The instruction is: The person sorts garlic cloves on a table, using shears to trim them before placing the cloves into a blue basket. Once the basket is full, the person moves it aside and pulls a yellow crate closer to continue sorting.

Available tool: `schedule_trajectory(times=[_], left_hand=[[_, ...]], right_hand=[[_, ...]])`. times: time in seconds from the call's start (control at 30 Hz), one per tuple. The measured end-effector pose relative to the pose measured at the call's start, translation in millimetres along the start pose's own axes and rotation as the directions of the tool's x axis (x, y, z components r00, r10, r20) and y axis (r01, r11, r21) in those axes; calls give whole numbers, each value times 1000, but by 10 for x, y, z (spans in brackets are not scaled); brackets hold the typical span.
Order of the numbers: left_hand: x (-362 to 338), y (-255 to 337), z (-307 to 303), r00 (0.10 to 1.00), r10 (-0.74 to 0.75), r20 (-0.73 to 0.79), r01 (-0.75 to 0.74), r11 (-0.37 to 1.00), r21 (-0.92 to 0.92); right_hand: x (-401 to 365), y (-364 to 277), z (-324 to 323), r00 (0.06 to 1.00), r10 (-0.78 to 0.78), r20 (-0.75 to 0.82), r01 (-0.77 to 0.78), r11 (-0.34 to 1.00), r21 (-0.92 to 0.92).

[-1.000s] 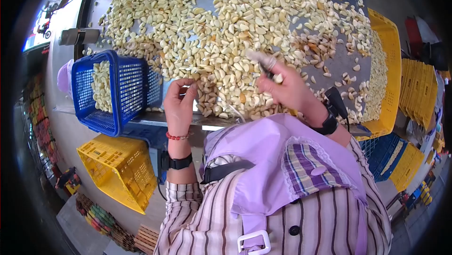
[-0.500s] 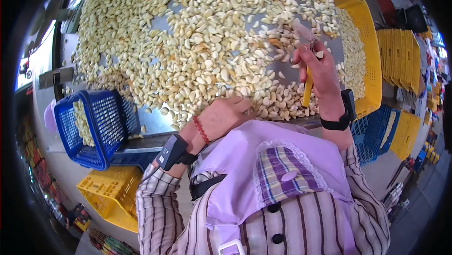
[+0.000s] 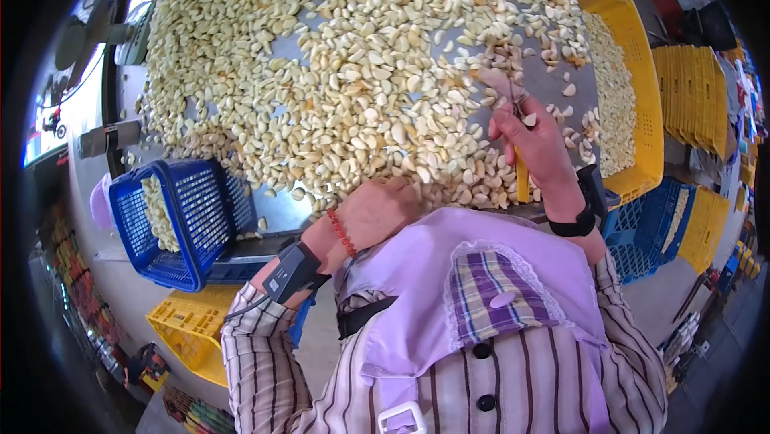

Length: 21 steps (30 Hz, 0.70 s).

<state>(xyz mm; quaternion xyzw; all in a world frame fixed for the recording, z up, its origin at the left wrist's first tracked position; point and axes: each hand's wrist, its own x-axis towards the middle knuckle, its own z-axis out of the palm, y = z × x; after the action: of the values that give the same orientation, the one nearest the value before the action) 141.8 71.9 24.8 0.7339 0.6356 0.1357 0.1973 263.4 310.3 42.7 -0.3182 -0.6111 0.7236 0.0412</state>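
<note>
Peeled garlic cloves (image 3: 345, 89) lie in a wide, loose layer over a metal table (image 3: 579, 89). My right hand (image 3: 539, 145) is closed around a knife with a yellow handle (image 3: 522, 177); its thin blade points away from me above the cloves. A single pale clove (image 3: 529, 119) shows at the fingers of that hand. My left hand (image 3: 375, 211), with a red bead bracelet, rests at the near edge of the pile, back upward. Its fingers curl down among the cloves, and whatever they hold is hidden.
On the left, a blue basket (image 3: 180, 217) holds some cloves, with a yellow crate (image 3: 192, 326) below it. A yellow crate (image 3: 646, 113) of cloves stands at the table's right side. Stacked yellow crates (image 3: 690, 97) and a blue crate (image 3: 642, 229) are farther right.
The whole view has shifted slightly right. My right hand, with the knife, has moved a little left and closer to me. My left hand stays at the pile's near edge.
</note>
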Motion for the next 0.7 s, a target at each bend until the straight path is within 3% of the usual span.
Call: schedule_trajectory(times=[0.13, 0.17, 0.23, 0.27, 0.3, 0.37, 0.43, 0.53, 0.63, 0.7], left_hand=[[-138, -3, 99, 973, -187, -133, 174, 979, -104], [-167, 13, 97, 973, -191, -129, 179, 979, -101], [-202, 79, 100, 961, -261, -92, 240, 951, -195], [-186, 135, 77, 954, -285, -92, 267, 948, -171], [-171, 149, 64, 950, -297, -98, 278, 945, -174], [-148, 137, 47, 972, -234, 29, 234, 972, -24], [-155, 152, 78, 966, -254, 45, 255, 967, -1], [-125, 142, 75, 959, -283, 22, 284, 959, -11], [-148, 151, 50, 935, -353, -44, 346, 931, -113], [-177, 135, -41, 814, -581, 18, 484, 659, -576]], right_hand=[[76, -130, 352, 994, -29, 103, 42, 991, -125], [96, -143, 426, 994, -30, 108, 43, 992, -120], [120, -229, 539, 964, -97, 246, 170, 941, -294], [118, -315, 597, 962, -23, 270, 112, 940, -321], [125, -298, 637, 959, -20, 284, 116, 938, -326], [142, -251, 716, 939, -94, 330, 175, 958, -227], [122, -247, 730, 940, -19, 341, 117, 956, -268], [123, -145, 677, 919, -91, 383, 212, 935, -286], [77, -129, 610, 947, -28, 321, 104, 969, -223], [64, -175, 571, 940, 170, 296, -93, 962, -257]])
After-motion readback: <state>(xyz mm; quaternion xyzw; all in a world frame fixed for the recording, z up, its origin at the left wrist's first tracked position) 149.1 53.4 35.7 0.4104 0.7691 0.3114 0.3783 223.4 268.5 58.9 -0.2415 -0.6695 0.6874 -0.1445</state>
